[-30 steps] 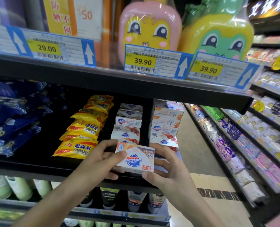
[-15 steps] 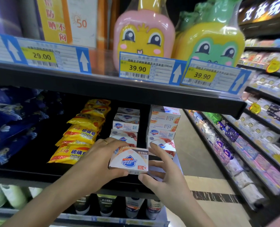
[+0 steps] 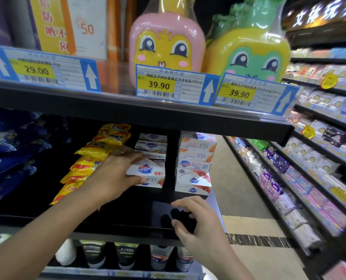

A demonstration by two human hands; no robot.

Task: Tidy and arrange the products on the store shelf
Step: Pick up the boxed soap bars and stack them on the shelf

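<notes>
Store aisle, black shelf (image 3: 127,219): left hand (image 3: 115,174) grips soap box (image 3: 147,170), on left stack (image 3: 151,146), not yet released. Right hand (image 3: 196,217) empty, fingers loosely curled, near edge. Right stack (image 3: 196,162) tidy; more arranging likely remains.

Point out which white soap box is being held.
The white soap box gripped by the left hand, at the front of the left stack; its logo is upside down. The others sit untouched.

Left hand (image 3: 115,174): ring on one finger, band-type.
Right hand (image 3: 196,223): no jewellery seen.
Forearms: bare, no sleeves in view.
</notes>
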